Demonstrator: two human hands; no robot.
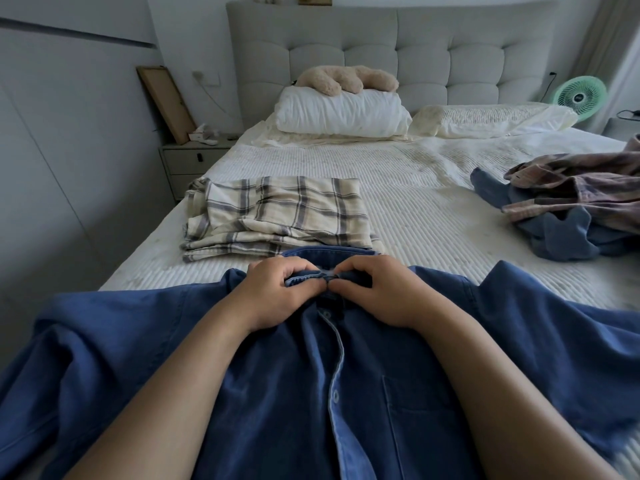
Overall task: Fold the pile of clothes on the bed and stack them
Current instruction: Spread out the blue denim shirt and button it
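Progress is partial: we are seeing one checked garment point(277, 216) folded at centre left, while both hands, left hand point(273, 292) and right hand point(384, 292), are pinching the blue shirt point(294, 393) collar at lower centre; the pile point(568, 209) at right is waiting.

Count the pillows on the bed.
2: a white pillow at the headboard under the plush toy, and a flatter cream pillow to its right. More could be hidden beyond the frame.

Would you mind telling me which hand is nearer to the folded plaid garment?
Left. The left hand grips the denim shirt collar just below the folded plaid garment; the right hand grips the collar further right of it.
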